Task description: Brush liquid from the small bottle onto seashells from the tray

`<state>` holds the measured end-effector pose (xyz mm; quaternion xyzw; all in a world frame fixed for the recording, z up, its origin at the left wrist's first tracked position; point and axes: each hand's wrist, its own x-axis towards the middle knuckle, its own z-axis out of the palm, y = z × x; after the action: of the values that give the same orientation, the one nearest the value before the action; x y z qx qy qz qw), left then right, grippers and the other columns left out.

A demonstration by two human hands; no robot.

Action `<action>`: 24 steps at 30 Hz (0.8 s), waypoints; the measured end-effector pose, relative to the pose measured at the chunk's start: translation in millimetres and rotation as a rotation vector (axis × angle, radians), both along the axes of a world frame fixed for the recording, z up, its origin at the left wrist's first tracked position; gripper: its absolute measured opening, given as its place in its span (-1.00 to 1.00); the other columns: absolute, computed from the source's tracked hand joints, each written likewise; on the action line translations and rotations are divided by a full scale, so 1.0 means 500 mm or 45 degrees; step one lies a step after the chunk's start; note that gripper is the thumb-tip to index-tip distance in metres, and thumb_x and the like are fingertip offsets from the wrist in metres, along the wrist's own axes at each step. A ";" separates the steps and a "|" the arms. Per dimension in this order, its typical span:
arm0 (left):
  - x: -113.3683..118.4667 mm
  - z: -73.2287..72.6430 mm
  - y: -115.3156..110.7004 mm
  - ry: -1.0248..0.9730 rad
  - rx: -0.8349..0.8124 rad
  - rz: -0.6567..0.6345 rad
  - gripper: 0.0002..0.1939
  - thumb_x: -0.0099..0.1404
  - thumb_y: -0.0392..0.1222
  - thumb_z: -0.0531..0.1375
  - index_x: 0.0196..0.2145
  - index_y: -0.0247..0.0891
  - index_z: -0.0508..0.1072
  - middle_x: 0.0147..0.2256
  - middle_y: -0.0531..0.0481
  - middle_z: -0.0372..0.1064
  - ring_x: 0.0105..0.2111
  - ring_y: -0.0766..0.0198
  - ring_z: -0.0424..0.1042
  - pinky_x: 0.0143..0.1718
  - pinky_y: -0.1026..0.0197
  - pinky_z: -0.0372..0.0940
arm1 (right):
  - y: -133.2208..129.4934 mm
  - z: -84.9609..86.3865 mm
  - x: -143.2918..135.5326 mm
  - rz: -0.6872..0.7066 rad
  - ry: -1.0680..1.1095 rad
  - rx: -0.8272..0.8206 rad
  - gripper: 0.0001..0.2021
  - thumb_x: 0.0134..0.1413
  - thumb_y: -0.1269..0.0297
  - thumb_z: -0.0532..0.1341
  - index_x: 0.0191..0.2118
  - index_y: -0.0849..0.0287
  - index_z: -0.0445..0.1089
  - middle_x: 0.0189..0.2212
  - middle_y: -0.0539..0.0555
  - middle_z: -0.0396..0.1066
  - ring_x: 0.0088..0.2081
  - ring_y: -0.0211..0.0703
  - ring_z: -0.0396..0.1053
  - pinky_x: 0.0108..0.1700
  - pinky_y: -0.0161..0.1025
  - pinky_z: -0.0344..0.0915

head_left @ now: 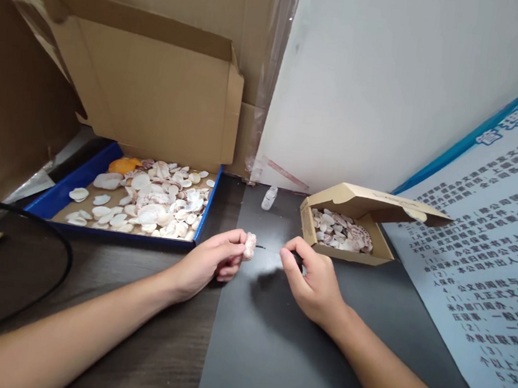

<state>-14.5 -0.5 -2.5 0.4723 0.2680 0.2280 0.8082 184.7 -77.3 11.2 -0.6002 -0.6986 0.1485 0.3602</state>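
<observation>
My left hand (216, 255) is closed, pinching a ridged pinkish-white seashell (249, 247) between thumb and fingertips. To its right, my right hand (312, 276) is curled shut around a small applicator brush; its thin dark tip (260, 247) points at the shell, with a narrow gap between. Part of a black handle shows among the right fingers, and most of it is hidden. Beyond both hands, a small clear bottle (268, 198) stands upright on the dark grey mat (243, 356).
At left, an open blue-edged cardboard box (124, 235) holds many shells and one orange piece (124, 165). A smaller cardboard box (343, 253) with shells stands at right, lid raised. A black cable (70, 259) loops at far left. A printed poster (483, 247) borders the right.
</observation>
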 end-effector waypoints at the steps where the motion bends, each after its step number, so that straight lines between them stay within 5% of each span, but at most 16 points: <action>1: 0.000 0.001 0.000 -0.005 -0.007 0.001 -0.79 0.27 -0.10 0.19 -0.37 -0.27 0.26 -0.54 0.17 0.03 -0.62 0.50 -0.05 -0.57 0.33 -0.18 | 0.000 0.001 0.000 0.034 0.013 0.007 -0.77 0.33 0.18 0.04 -0.38 0.10 0.23 -0.61 -0.10 0.18 -0.59 -0.29 0.16 -0.47 -0.34 0.09; 4: 0.000 0.001 0.000 -0.016 -0.023 0.009 -0.76 0.26 -0.09 0.21 -0.39 -0.26 0.24 -0.54 0.15 0.09 -0.62 0.48 -0.02 -0.57 0.34 -0.15 | 0.000 -0.002 -0.002 0.124 0.002 -0.025 -0.80 0.31 0.19 0.07 -0.36 0.10 0.25 -0.61 -0.10 0.20 -0.59 -0.29 0.17 -0.48 -0.35 0.10; 10: 0.000 0.001 -0.001 -0.009 0.001 0.003 -0.78 0.24 -0.09 0.22 -0.35 -0.27 0.28 -0.47 0.11 0.11 -0.59 0.47 -0.02 -0.55 0.33 -0.15 | 0.005 -0.006 -0.002 -0.006 0.017 -0.046 -0.80 0.28 0.20 0.10 -0.38 0.11 0.23 -0.59 -0.09 0.22 -0.58 -0.29 0.16 -0.48 -0.35 0.09; 24: -0.002 -0.002 -0.002 -0.042 0.063 -0.038 -0.83 0.26 -0.13 0.18 -0.35 -0.23 0.26 -0.51 0.15 0.07 -0.59 0.44 -0.03 -0.55 0.31 -0.12 | 0.003 -0.010 -0.005 0.260 0.142 -0.147 -0.76 0.31 0.22 0.08 -0.41 0.13 0.25 -0.55 -0.06 0.25 -0.51 -0.27 0.18 -0.44 -0.33 0.14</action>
<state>-15.6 -1.5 -3.7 0.4922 0.2419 0.2304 0.8038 182.4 -75.8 6.3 -0.5364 -0.7253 0.2576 0.3463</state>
